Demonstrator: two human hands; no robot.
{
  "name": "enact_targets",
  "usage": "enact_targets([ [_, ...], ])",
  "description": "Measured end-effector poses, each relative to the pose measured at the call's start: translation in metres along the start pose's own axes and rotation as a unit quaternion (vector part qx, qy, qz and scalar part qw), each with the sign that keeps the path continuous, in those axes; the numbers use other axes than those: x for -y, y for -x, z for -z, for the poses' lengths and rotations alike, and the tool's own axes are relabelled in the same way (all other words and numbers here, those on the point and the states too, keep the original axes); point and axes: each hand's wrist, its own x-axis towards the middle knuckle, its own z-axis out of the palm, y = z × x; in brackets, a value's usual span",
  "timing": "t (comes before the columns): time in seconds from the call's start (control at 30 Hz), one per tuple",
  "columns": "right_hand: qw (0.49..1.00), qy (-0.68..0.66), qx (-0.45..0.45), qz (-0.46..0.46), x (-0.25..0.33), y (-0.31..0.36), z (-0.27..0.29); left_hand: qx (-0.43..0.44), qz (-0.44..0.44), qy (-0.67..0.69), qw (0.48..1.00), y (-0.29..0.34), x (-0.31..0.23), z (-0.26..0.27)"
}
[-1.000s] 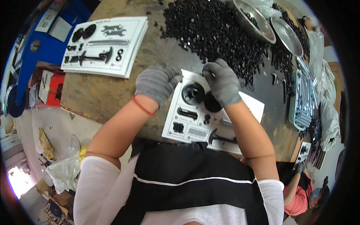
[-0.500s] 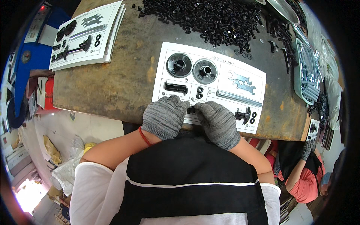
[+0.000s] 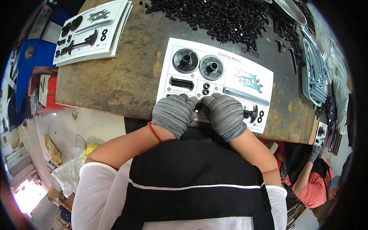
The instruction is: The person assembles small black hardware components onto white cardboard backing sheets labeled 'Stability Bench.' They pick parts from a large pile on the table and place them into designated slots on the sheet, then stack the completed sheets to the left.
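A white card (image 3: 245,63) with hardware in bordered boxes lies near the front edge of the table. On it are two black round flanged parts (image 3: 211,68), two open-end wrenches (image 3: 251,83), a black bolt (image 3: 181,83), a long silver rod (image 3: 245,96) and small black rings. My gloved left hand (image 3: 175,114) and my gloved right hand (image 3: 225,116) rest over the card's lower boxes, fingers curled and fingertips pinched close together. Between the fingertips shows a small black part (image 3: 199,107), mostly hidden. To the right of my right hand is a black knobbed part (image 3: 251,113).
A large heap of black bolts and nuts (image 3: 222,19) covers the table's back. A stack of similar cards (image 3: 90,32) lies at the far left. At right stands a pale green basket (image 3: 308,86) of silver rods. A co-worker in a red shirt (image 3: 312,191) is at lower right.
Both hands have shifted slightly up the card, staying close together at the fingertips. The whole view has moved slightly, so the table's things sit a little differently in the picture.
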Motion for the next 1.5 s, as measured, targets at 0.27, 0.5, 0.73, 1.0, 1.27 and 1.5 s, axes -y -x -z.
enact_targets([
  [0.27, 0.999, -0.032, -0.024, 0.010, 0.001, -0.005, -0.006, 0.013, 0.016, 0.011, 1.000, 0.000, 0.003, 0.002],
  [0.5, 0.992, -0.101, -0.068, 0.012, -0.006, -0.016, 0.032, -0.088, 0.007, 0.074, 0.993, 0.004, 0.025, 0.043],
  [0.73, 0.992, 0.063, -0.092, -0.058, -0.024, -0.146, 0.058, -0.241, 0.111, 0.002, 0.964, -0.147, 0.113, 0.094],
  [1.0, 0.993, 0.044, 0.006, -0.108, -0.027, -0.202, 0.051, -0.138, 0.108, -0.101, 0.979, -0.190, 0.138, 0.087],
  [1.27, 0.988, 0.078, -0.126, -0.048, -0.036, -0.232, 0.069, -0.141, 0.112, 0.152, 0.972, -0.203, 0.137, 0.084],
  [1.5, 0.979, 0.124, -0.159, -0.035, -0.033, -0.217, 0.070, -0.110, 0.161, 0.077, 0.978, -0.205, 0.119, 0.095],
])
